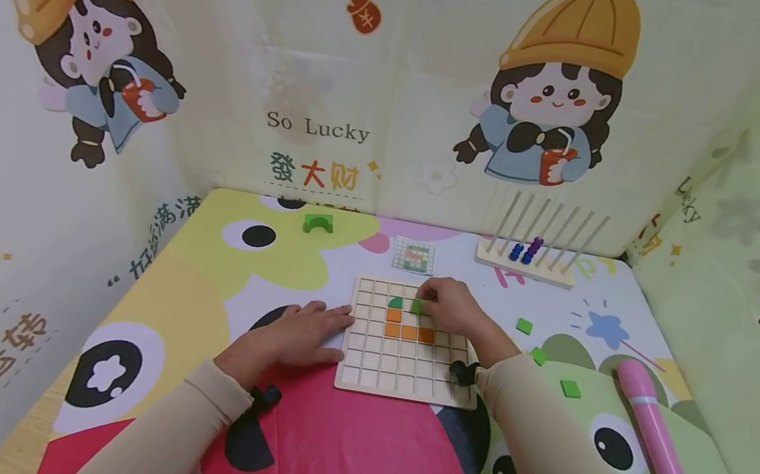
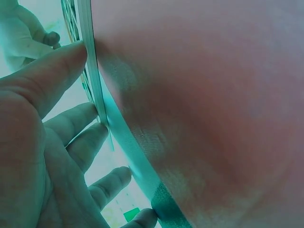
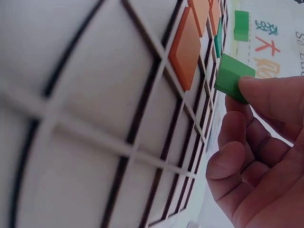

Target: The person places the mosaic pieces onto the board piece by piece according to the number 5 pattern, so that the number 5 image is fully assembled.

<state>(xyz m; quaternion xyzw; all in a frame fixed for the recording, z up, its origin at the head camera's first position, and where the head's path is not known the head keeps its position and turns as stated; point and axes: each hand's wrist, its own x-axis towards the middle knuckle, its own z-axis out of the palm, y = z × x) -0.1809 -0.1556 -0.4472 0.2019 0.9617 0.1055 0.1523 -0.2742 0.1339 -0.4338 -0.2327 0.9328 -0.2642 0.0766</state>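
A wooden grid board (image 1: 368,362) lies on the table, with several orange square tiles (image 1: 392,329) and a dark green rounded tile (image 1: 395,302) set in its cells. Between thumb and fingers my right hand (image 1: 451,307) pinches a green square tile (image 3: 232,76), held close over the upper part of the grid. My left hand (image 1: 306,334) rests at the board's left side, its fingertips touching the edge in the left wrist view. Past the board's far edge lies a small pattern card (image 1: 414,256) with a coloured grid.
Several loose green tiles (image 1: 570,389) lie right of the board, near the right forearm. A pink pen-shaped stick (image 1: 661,451) lies farther right. At the back stand a bead rack (image 1: 526,267) with blue and purple beads and a green arch block (image 1: 319,223).
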